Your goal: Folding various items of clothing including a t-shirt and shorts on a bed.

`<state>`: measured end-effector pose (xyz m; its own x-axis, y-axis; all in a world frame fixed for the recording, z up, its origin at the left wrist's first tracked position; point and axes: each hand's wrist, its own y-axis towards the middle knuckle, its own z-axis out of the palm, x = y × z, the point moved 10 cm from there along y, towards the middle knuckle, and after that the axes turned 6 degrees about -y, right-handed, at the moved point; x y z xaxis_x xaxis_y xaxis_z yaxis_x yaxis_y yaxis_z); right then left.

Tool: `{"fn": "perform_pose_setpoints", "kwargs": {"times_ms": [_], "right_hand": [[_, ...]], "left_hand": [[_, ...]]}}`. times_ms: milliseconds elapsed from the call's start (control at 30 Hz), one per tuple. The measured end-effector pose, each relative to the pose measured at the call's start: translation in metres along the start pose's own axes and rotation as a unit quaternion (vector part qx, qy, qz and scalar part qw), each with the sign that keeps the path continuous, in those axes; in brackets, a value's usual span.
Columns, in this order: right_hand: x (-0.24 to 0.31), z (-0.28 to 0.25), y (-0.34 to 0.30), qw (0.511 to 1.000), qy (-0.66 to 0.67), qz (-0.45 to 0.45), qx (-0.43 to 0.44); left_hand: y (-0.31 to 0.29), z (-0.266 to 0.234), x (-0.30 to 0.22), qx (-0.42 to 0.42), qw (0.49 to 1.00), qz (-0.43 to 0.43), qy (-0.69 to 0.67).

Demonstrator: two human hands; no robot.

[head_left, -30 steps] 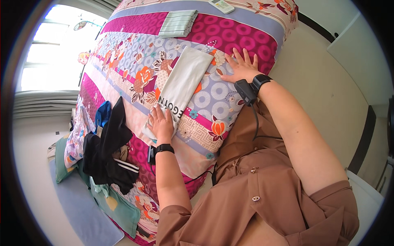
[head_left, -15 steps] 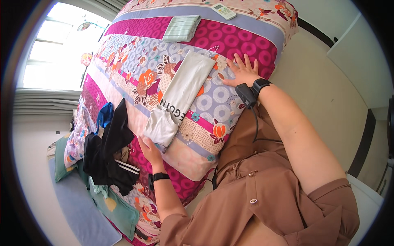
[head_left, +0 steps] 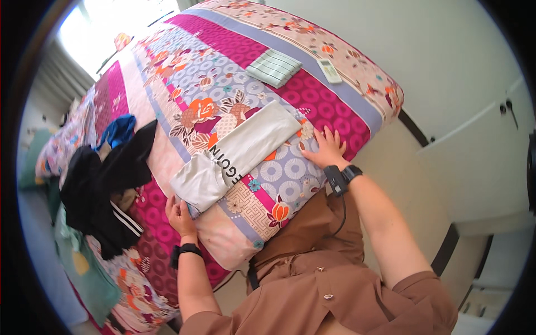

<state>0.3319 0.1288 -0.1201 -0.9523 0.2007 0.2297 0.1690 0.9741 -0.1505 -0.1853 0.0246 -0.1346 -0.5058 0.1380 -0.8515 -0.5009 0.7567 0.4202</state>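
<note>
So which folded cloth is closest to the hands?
The long white folded garment; the left hand touches its near end. The small green striped cloth lies farther up the bed.

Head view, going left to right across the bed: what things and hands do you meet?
Pile of dark clothes → left hand → folded white garment → right hand, with a folded striped green cloth and then a white remote control farther up the patterned bedspread.

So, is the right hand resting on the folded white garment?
No, the right hand lies flat on the patterned bedspread beside the folded white garment.
</note>
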Motion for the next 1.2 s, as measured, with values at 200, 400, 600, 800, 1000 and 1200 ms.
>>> {"fn": "perform_pose_setpoints", "kwargs": {"times_ms": [200, 400, 600, 800, 1000, 1200], "right_hand": [[0.023, 0.001, 0.047, 0.962, 0.238, -0.018, -0.132], [0.026, 0.063, 0.077, 0.736, 0.649, 0.177, 0.079], [0.047, 0.043, 0.071, 0.776, 0.592, 0.185, 0.112], [0.131, -0.022, 0.046, 0.874, 0.471, -0.106, -0.054], [0.238, -0.024, -0.034, 0.877, 0.209, -0.405, -0.151], [0.264, 0.041, -0.058, 0.894, 0.000, -0.440, -0.085]], "left_hand": [[0.002, 0.004, -0.003, 0.024, 0.998, -0.002, 0.057], [0.007, 0.003, -0.010, 0.024, 0.996, -0.008, 0.085], [0.008, 0.002, -0.013, 0.021, 0.996, -0.007, 0.085], [0.008, 0.000, -0.012, 0.016, 0.997, -0.010, 0.078], [0.008, -0.001, -0.012, 0.012, 0.997, -0.009, 0.070], [0.007, -0.001, -0.010, 0.010, 0.998, -0.008, 0.065]]}}
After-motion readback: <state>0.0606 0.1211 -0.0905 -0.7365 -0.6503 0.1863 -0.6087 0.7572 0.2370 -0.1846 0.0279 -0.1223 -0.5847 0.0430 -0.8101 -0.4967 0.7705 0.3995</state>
